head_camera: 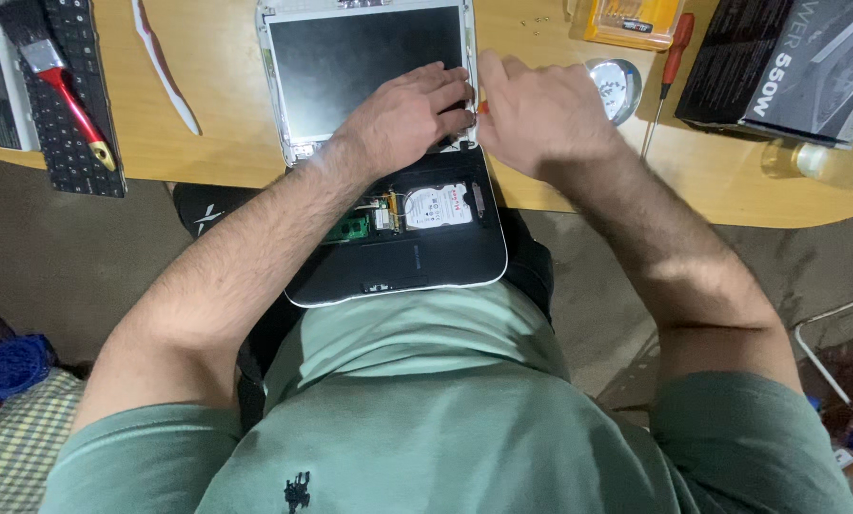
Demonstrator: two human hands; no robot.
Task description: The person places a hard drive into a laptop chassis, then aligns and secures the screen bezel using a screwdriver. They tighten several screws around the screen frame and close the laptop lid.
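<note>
Item: opened laptop (388, 143), white-framed, keyboard cover removed, lying half on the wooden tabletop (217, 143) edge and half on my lap. Dark screen panel (360, 62) lies flat toward the far side; base shows a silver hard drive (438, 207) and a green memory module (352, 228).

My left hand (412, 114): palm down, fingers together, pressed on the screen's lower right corner at the hinge.

My right hand (536, 109): curled closed around a small tool with an orange-red tip (483, 108), just beside the left hand; the tool itself is mostly hidden.

Nearby, right: round white dish (615, 88), red-handled screwdriver (669, 76), yellow bit case (633, 19), black box (788, 62).

Left: detached black keyboard (65, 105), red-handled brush (65, 90) on it, white pry strip (165, 67).
</note>
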